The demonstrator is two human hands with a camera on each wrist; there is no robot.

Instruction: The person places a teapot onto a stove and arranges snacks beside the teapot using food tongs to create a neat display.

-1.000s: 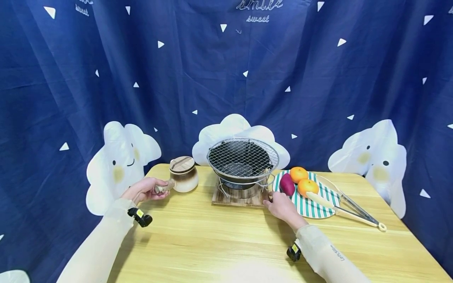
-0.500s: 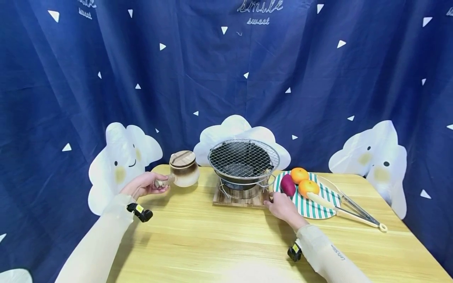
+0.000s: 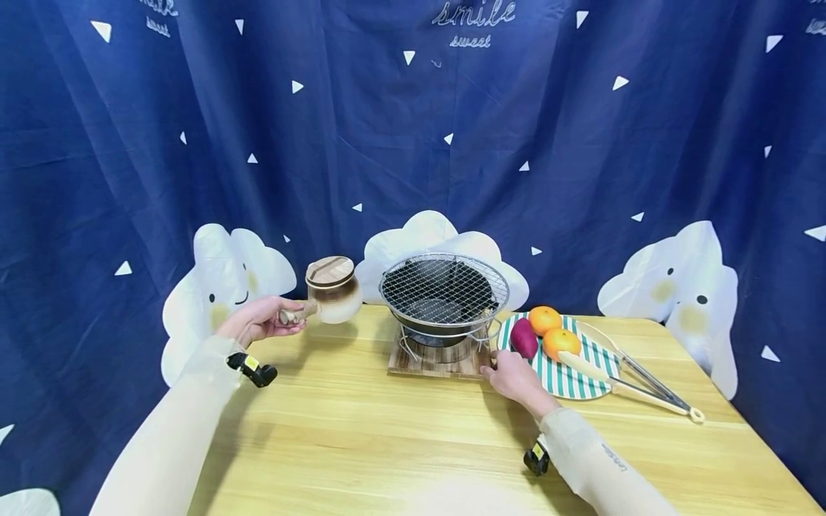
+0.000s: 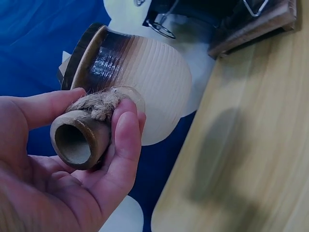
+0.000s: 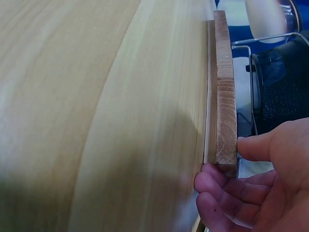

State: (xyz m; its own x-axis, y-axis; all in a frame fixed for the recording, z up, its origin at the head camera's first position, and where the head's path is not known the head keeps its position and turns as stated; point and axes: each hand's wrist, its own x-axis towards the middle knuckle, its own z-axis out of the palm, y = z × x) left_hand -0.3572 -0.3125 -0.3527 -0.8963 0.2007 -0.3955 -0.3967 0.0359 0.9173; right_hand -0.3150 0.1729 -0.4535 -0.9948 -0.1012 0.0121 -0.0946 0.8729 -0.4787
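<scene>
Right wrist view cuts off the grill above the wooden board.

A light wooden table with a pale grain carries everything. A square wooden board lies flat on it toward the far edge, about midway across; a wire-legged grill stands on that board. Just right of the board lies a green-and-white striped plate, nearly touching the board's right edge. Right of the board again, beyond the plate, a pair of tongs rests with its handle end on the tabletop and its tips over the plate's rim.
</scene>
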